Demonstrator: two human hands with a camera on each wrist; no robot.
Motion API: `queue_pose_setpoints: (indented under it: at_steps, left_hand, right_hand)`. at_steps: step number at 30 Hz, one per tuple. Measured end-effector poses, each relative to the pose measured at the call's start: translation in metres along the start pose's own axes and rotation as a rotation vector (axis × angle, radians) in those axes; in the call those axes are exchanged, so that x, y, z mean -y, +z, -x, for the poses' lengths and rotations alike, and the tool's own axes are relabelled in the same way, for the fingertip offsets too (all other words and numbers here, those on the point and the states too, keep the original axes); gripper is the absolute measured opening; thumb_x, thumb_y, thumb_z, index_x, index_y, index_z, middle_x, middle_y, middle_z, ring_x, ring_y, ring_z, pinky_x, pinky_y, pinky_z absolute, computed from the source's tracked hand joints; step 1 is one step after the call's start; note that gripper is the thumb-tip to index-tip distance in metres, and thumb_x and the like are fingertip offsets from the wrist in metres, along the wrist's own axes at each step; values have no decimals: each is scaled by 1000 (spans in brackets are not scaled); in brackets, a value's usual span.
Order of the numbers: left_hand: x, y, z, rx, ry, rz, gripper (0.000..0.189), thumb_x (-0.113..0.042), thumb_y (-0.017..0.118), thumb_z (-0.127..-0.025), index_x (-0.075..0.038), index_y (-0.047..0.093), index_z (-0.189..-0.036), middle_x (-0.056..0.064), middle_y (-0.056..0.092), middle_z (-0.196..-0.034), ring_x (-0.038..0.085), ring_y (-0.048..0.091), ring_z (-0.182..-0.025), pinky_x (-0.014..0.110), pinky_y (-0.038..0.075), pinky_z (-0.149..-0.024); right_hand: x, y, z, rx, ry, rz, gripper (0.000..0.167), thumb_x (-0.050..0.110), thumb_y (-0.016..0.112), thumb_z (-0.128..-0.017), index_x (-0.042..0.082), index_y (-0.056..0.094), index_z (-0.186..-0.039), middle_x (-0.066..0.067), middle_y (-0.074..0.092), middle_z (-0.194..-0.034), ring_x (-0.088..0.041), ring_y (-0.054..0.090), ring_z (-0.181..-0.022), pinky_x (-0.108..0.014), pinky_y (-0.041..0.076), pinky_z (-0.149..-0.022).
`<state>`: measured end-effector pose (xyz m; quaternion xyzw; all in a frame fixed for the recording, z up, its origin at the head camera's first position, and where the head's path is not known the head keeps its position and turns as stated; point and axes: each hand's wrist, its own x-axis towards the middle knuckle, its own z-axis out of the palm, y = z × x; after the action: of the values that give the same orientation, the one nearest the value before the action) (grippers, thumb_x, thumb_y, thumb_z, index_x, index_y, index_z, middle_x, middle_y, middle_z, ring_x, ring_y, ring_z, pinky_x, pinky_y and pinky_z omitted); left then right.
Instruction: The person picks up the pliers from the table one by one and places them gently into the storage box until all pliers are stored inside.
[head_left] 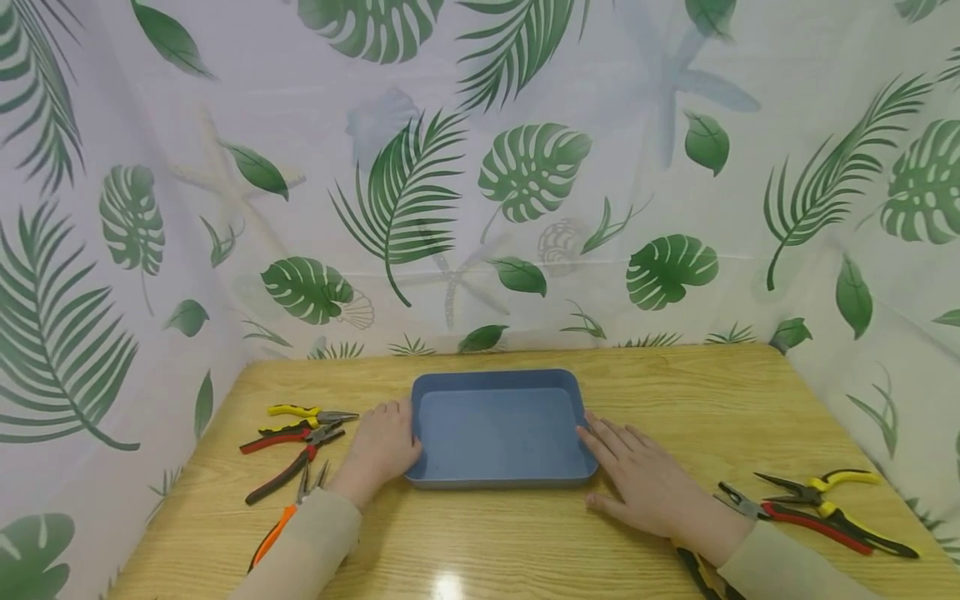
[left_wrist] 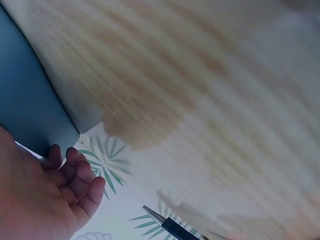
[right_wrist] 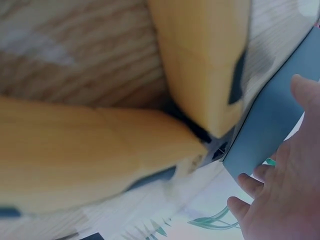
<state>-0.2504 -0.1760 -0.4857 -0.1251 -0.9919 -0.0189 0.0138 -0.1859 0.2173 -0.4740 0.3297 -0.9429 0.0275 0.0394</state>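
A blue-grey rectangular tray point(head_left: 498, 433) lies on the wooden table between both hands. My left hand point(head_left: 384, 442) rests against its left side, thumb at the rim near the front corner; in the left wrist view the fingers point(left_wrist: 82, 187) bend loosely beside the wall. Against the right side lies my right hand point(head_left: 637, 475), fingers stretched, a fingertip over the rim and the thumb apart, near the tabletop. Beneath the right wrist, pliers with black and yellow handles point(head_left: 697, 573) are partly covered; their yellow handles point(right_wrist: 202, 60) loom large in the right wrist view.
Left on the table point(head_left: 480, 542) are yellow-handled needle-nose pliers point(head_left: 294, 411), red-handled pliers point(head_left: 281, 479) and orange-handled pliers point(head_left: 276, 533), partly behind the left forearm. To the right lie red-handled pliers point(head_left: 817, 525) crossed with yellow-handled ones point(head_left: 847, 478). A leaf-printed cloth point(head_left: 480, 208) hangs behind.
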Motion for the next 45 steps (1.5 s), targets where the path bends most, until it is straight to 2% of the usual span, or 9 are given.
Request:
queue_pose_setpoints:
  at_steps: [12, 27, 33, 39, 45]
  left_hand:
    - [-2, -2, 3, 5, -19, 7, 46, -25, 65, -96, 6, 56, -129, 24, 68, -116, 40, 68, -110, 53, 55, -98]
    - [-2, 6, 1, 5, -13, -4, 49, -25, 66, -96, 6, 56, -131, 23, 69, -117, 39, 68, -110, 52, 55, -99]
    - [-5, 3, 4, -7, -13, 2, 48, -24, 66, -96, 7, 57, -131, 24, 70, -116, 39, 69, -108, 52, 55, -98]
    - [-4, 2, 4, -8, -7, 2, 43, -24, 66, -96, 6, 57, -126, 23, 70, -111, 38, 69, -105, 51, 56, -96]
    - [-1, 3, 2, -24, -7, 0, 44, -24, 64, -96, 6, 57, -128, 23, 70, -112, 39, 69, -105, 52, 55, -96]
  right_hand:
    - [-3, -6, 0, 24, 23, 17, 87, 55, 63, -101, 2, 34, -164, -22, 33, -171, -43, 43, -153, -61, 39, -121]
    - [-12, -6, 4, 0, 23, -5, 84, 54, 65, -101, 5, 38, -163, -24, 37, -169, -45, 46, -149, -62, 42, -117]
    - [-13, -8, 4, 7, 32, -11, 81, 52, 66, -100, 4, 41, -161, -25, 39, -167, -45, 46, -149, -64, 42, -116]
    - [-17, -9, 5, -14, 27, 18, 80, 51, 68, -99, 3, 44, -159, -25, 42, -165, -45, 48, -147, -64, 43, -115]
    - [-24, -8, 7, -33, 21, 65, 81, 51, 69, -99, 2, 44, -158, -26, 44, -163, -45, 50, -145, -62, 44, -115]
